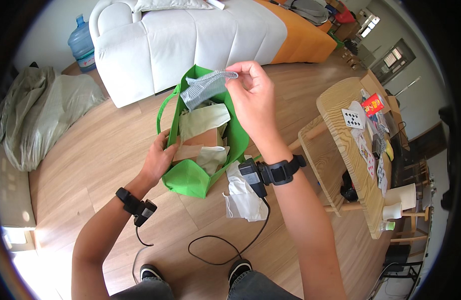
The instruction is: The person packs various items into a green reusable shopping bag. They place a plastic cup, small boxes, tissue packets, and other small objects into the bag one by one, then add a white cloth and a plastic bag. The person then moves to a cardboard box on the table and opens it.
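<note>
A green fabric tote bag [187,180] stands open on the floor in front of me. My left hand [157,157] grips its left rim, fingers outside and thumb along the edge. Pinched between the thumb and fingers of my right hand [251,90] is a grey-and-white striped cloth item [206,88], possibly a sock, hanging over the bag's far end. Inside the bag lie a pale folded cloth [204,120], a flat brownish-pink piece [202,138] and a smaller whitish cloth [212,157]; what lies beneath is hidden. White cloth pouches [245,202] rest on the floor right of the bag.
Beyond the bag stands a white and orange sofa [215,33]. A wooden table [339,97] with playing cards [353,118] is at right. Plastic-covered goods [54,105] and a water jug [81,43] are at left. A black cable [215,263] loops across the floor.
</note>
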A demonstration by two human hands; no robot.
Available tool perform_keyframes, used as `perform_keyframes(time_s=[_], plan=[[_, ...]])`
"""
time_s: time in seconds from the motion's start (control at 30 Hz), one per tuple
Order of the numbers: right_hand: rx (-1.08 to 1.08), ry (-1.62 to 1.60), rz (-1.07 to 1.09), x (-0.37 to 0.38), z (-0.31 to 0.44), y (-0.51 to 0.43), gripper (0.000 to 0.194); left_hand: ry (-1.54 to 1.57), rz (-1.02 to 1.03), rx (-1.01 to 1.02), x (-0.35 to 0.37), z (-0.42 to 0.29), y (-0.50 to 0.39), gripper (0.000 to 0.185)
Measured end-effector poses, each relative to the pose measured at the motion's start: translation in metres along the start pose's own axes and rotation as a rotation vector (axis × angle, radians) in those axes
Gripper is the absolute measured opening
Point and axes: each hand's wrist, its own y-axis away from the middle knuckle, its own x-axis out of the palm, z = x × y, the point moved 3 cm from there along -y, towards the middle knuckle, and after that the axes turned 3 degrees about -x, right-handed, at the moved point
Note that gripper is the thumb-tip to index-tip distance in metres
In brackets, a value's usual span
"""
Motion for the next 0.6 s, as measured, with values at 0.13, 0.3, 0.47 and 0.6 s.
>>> perform_keyframes(time_s=[0.13,0.3,0.47,0.6], plan=[[0.052,0.183,0.01,-0.003,-0.027,0.017,0.029,0.005,0.026,0.005,-0.001,0.002,-0.002,0.05],[0.218,0.411,0.081,-0.022,-0.047,0.065,0.049,-0.094,0.033,-0.029,-0.001,0.001,-0.003,0.053],[0.285,0.382,0.14,-0.038,-0.046,0.084,0.052,0.016,0.039,-0.029,0.006,0.003,-0.003,0.052],[0.214,0.356,0.144,-0.048,-0.04,0.086,0.054,-0.018,0.089,-0.084,0.001,0.001,-0.005,0.058]])
